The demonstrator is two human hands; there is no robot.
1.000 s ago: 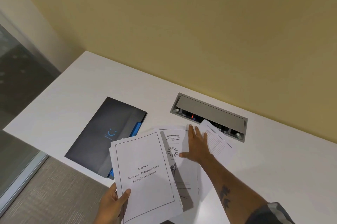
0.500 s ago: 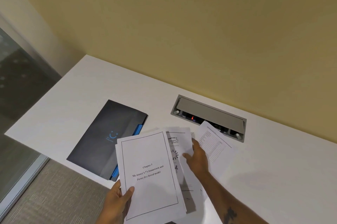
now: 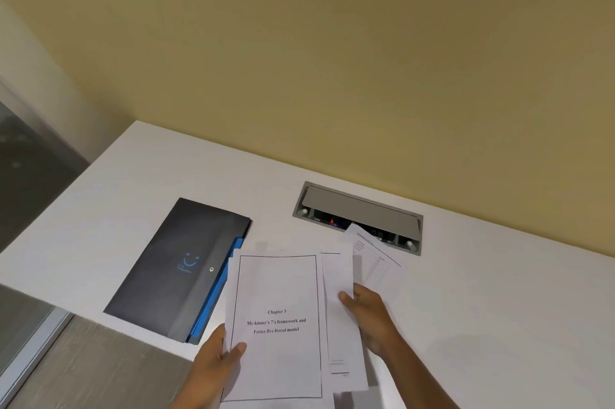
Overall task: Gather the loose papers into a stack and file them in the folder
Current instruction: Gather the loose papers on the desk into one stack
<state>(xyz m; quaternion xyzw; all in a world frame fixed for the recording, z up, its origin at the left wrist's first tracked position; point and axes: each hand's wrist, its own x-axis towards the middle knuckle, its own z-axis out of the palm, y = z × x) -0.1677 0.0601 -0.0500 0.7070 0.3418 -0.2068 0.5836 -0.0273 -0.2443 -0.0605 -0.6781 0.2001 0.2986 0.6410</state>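
My left hand (image 3: 216,365) grips a stack of white papers (image 3: 276,325) by its lower left edge; the top sheet reads "Chapter 3". My right hand (image 3: 369,315) pinches a loose sheet (image 3: 339,278) lifted off the desk, just right of the stack. Another printed sheet (image 3: 376,258) with a table lies flat beyond my right hand, its far corner over the cable box. The dark folder (image 3: 173,268) with a blue smile logo and blue inner edge lies shut on the desk, left of the stack.
A white desk (image 3: 499,308) stands against a yellow wall. A grey cable box (image 3: 359,208) with its lid part-way open is set into the desk behind the papers. The desk's front edge runs near the folder, with floor and a glass panel at left.
My right hand drew back from lying flat on the spread sheets, closed on one sheet and lifted it. The stack in my left hand shifted slightly right.
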